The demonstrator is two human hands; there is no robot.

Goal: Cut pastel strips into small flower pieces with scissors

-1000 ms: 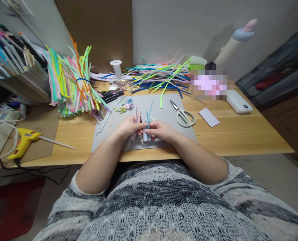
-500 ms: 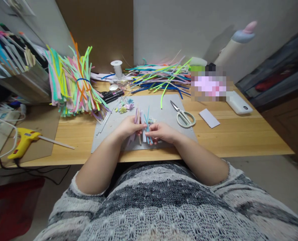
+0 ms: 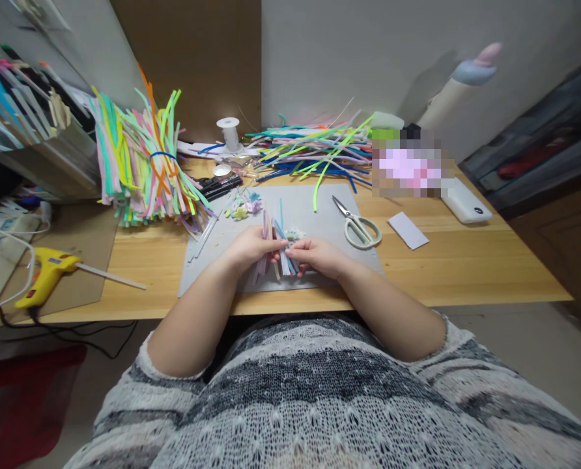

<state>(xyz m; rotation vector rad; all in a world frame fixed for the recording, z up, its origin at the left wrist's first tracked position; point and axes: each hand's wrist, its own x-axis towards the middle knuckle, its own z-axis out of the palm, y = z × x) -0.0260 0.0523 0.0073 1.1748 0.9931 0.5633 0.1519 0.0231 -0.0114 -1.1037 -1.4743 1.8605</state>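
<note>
My left hand (image 3: pixel 252 249) is closed around a small fan of short pipe cleaners (image 3: pixel 284 263) in lilac, cream, white and light blue, held over the grey mat (image 3: pixel 320 202). With thumb and forefinger together, my right hand (image 3: pixel 320 255) pinches at the light blue pipe cleaners on the right side of this bunch. The two thumbs almost touch. One blue pipe cleaner (image 3: pixel 281 212) sticks up above the others. Just behind the hands lies a small pale piece (image 3: pixel 296 234), partly hidden. Small pastel flower-like pieces (image 3: pixel 241 207) rest farther back on the mat.
Scissors (image 3: pixel 361 228) lie on the mat's right side, near a white card (image 3: pixel 408 230). Loose long pipe cleaners (image 3: pixel 314 153) are piled behind. At left stand a thick pipe cleaner bundle (image 3: pixel 148 163) and a yellow glue gun (image 3: pixel 51 273) with cables. A spool (image 3: pixel 229 133) stands at the back.
The light blue pipe cleaners have moved left, in against the bunch in my left hand. My right fingers have drawn closer together near my left thumb.
</note>
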